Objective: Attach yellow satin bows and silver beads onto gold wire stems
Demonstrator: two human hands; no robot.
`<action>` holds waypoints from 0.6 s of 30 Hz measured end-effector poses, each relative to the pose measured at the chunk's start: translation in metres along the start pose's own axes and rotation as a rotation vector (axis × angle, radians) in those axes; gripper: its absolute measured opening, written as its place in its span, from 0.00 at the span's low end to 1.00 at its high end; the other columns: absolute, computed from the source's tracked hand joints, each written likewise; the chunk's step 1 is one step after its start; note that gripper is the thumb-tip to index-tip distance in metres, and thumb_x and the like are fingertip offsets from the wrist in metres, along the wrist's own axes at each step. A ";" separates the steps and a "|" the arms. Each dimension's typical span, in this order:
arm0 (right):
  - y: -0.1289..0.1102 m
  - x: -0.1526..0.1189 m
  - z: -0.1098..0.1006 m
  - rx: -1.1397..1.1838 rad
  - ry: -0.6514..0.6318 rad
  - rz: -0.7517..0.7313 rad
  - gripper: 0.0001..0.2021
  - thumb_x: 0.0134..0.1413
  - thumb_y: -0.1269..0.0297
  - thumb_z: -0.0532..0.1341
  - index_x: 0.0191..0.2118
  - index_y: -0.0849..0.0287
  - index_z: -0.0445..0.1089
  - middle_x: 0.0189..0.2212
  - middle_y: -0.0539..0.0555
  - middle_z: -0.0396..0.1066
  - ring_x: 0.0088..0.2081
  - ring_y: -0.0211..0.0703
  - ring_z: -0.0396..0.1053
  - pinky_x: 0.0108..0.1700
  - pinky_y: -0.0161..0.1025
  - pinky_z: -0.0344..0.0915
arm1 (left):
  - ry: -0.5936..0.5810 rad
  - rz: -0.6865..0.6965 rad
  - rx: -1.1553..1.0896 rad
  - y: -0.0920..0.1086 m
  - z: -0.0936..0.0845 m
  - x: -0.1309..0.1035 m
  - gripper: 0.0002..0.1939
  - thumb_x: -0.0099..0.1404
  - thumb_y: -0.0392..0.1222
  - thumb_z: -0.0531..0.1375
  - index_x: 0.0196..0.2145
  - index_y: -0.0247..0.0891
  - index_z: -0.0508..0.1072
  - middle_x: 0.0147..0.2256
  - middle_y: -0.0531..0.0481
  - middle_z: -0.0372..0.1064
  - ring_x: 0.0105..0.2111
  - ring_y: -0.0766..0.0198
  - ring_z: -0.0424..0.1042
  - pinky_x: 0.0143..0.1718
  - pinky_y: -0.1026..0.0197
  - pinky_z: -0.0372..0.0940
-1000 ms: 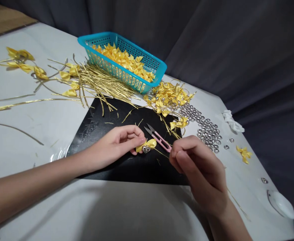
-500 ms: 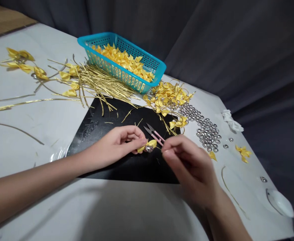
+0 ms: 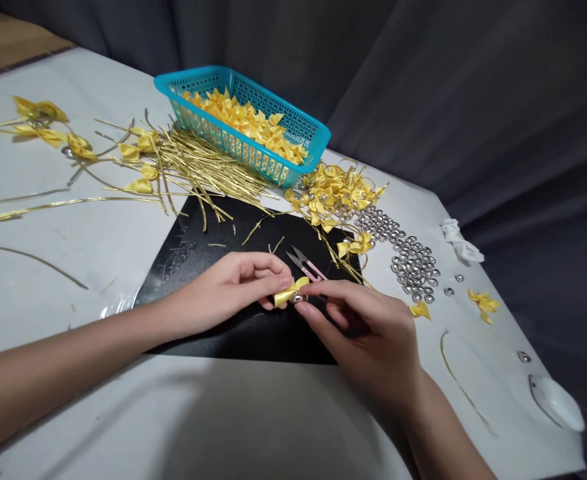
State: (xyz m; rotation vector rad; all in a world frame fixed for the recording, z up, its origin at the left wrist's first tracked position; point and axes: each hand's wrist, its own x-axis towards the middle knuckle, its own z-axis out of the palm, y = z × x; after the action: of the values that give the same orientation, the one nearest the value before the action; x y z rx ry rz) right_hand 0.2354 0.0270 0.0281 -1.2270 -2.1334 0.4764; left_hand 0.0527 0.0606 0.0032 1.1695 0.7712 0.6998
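Above the black mat point(image 3: 213, 333), my left hand point(image 3: 246, 280) pinches a yellow ribbon bow point(image 3: 284, 297) between thumb and fingers. A small silver bead point(image 3: 297, 298) sits at the middle of the bow. My right hand point(image 3: 368, 320) is closed from the right, its thumb and index fingertips at the bead and the bow's right end. The gold cord's end is hidden by these fingers. Just behind the right fingers lie pink-handled thread snips point(image 3: 306, 265), blades pointing up and left.
A blue basket point(image 3: 243, 150) of yellow bows stands at the back, with a heap of gold cords point(image 3: 208, 167) before it. Beaded bows point(image 3: 341, 190) and silver beads point(image 3: 413, 267) are piled on the right. A white computer mouse-like object point(image 3: 556, 403) lies far right.
My right hand has moved left from the cord's end onto the bead and the bow's right side. My left hand keeps its hold in nearly the same place.
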 end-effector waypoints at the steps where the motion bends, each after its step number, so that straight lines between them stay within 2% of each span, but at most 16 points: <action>1: 0.000 0.000 0.000 -0.012 -0.002 -0.003 0.05 0.51 0.72 0.62 0.36 0.60 0.72 0.16 0.42 0.52 0.17 0.28 0.52 0.23 0.30 0.54 | 0.001 -0.006 -0.003 0.001 0.000 0.000 0.08 0.63 0.39 0.57 0.27 0.34 0.70 0.25 0.55 0.65 0.25 0.72 0.64 0.29 0.70 0.61; 7: 0.000 0.000 0.001 -0.019 0.020 0.019 0.06 0.50 0.70 0.63 0.37 0.60 0.72 0.17 0.43 0.56 0.18 0.29 0.53 0.23 0.30 0.56 | -0.012 -0.008 -0.025 0.003 -0.001 -0.001 0.07 0.62 0.39 0.57 0.28 0.35 0.70 0.25 0.56 0.66 0.26 0.72 0.64 0.29 0.71 0.61; 11: -0.001 -0.001 0.002 -0.028 0.030 -0.033 0.06 0.49 0.71 0.64 0.36 0.60 0.72 0.16 0.43 0.56 0.18 0.29 0.53 0.24 0.30 0.57 | -0.027 0.000 -0.052 0.000 -0.002 -0.002 0.08 0.63 0.39 0.57 0.27 0.35 0.70 0.24 0.57 0.65 0.25 0.73 0.63 0.28 0.72 0.59; 14: 0.000 -0.002 0.001 -0.034 0.029 -0.029 0.05 0.50 0.70 0.64 0.35 0.61 0.71 0.16 0.42 0.53 0.18 0.29 0.53 0.23 0.30 0.56 | -0.045 0.006 -0.082 -0.004 -0.002 -0.002 0.05 0.60 0.39 0.61 0.29 0.36 0.68 0.26 0.57 0.68 0.27 0.74 0.65 0.30 0.72 0.59; 18: 0.005 -0.001 -0.005 -0.018 -0.054 -0.050 0.10 0.50 0.71 0.62 0.40 0.61 0.69 0.18 0.42 0.51 0.17 0.28 0.52 0.22 0.29 0.54 | 0.015 -0.018 -0.051 -0.005 0.000 -0.002 0.08 0.56 0.38 0.64 0.30 0.35 0.68 0.27 0.57 0.69 0.28 0.73 0.67 0.31 0.72 0.60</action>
State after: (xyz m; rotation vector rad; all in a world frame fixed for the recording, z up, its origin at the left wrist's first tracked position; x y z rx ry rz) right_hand 0.2427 0.0288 0.0283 -1.1802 -2.2129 0.4750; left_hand 0.0516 0.0578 -0.0016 1.1107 0.7719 0.7099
